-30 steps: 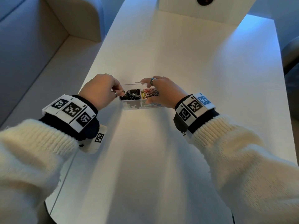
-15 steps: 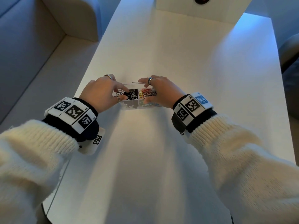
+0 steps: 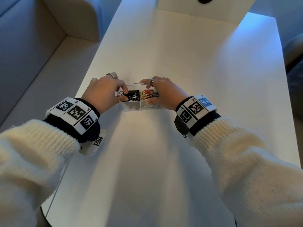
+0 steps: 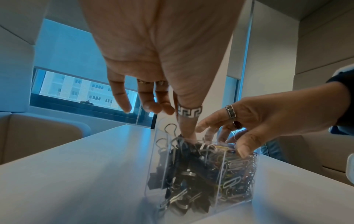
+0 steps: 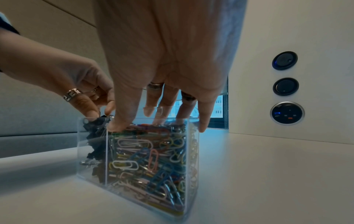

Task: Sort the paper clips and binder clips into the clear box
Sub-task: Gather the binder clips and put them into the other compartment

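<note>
A clear two-part box [image 3: 141, 109] stands on the white table. Its left part is full of black binder clips [image 3: 133, 95], its right part of coloured paper clips [image 3: 150, 95]. My left hand [image 3: 122, 94] reaches over the left part, and thumb and forefinger pinch a binder clip [image 5: 102, 117] at the top of the pile. My right hand [image 3: 159, 91] lies over the right part with fingers nearly straight. Its thumb [image 5: 116, 127] rests on the paper clips [image 5: 145, 151] and the little finger hangs outside the right wall. The left wrist view shows the binder clips [image 4: 184, 166] through the box wall [image 4: 156, 166].
The table [image 3: 164, 46] stretches far ahead and to the right. Its left edge runs close to the box, with a padded bench [image 3: 32, 54] below it. A wall panel with round sockets [image 5: 287, 112] stands at the table's far end.
My left hand has moved right from beside the box onto the binder-clip part and closed its thumb and forefinger there. The right hand and the box have stayed put.
</note>
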`<state>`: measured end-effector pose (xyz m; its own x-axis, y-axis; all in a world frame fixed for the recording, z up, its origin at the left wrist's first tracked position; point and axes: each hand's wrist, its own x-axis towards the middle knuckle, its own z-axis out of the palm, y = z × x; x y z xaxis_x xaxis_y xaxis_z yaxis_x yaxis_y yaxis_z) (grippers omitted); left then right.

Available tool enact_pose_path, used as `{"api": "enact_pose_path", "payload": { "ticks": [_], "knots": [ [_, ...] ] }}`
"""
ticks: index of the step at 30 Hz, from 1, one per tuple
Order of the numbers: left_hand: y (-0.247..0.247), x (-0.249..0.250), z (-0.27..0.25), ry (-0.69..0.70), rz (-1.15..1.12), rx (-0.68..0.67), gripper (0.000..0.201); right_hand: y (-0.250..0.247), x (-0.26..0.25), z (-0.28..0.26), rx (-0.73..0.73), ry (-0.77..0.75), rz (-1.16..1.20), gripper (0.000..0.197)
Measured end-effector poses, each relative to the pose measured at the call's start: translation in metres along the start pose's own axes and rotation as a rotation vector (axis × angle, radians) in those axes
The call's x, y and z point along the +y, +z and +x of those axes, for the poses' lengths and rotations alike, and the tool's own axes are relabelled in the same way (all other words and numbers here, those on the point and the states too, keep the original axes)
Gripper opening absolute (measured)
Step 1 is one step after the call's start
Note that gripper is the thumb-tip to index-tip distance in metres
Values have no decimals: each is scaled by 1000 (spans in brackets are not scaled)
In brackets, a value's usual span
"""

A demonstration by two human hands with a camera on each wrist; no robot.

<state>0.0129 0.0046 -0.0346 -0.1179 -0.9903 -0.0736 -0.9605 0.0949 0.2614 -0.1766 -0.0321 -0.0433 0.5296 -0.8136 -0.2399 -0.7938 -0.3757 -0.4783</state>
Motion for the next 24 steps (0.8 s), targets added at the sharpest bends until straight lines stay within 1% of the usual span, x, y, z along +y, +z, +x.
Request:
{"api": "enact_pose_path", "payload": {
  "ticks": [3,6,10,12,17,20,24],
  "knots": [
    [0,0,1,10,13,16,11,0,0,0,-1,-1,4,61],
    [2,1,4,30,-24,21,8,1,1,1,1,0,6,61],
    [5,0,3,124,-77,11,7,1,2,0,2,3,16,61],
    [5,-1,2,149,-81,12,8,1,2,0,5,0,14,61],
    [5,1,1,163,-104,38,21,2,1,1,8,4,10,62],
    [6,2,1,161,-88,33,21,2,1,0,5,2,5,61],
    [5,5,3,88,-52,67,20,1,0,-1,5,4,21,60]
  ]
}}
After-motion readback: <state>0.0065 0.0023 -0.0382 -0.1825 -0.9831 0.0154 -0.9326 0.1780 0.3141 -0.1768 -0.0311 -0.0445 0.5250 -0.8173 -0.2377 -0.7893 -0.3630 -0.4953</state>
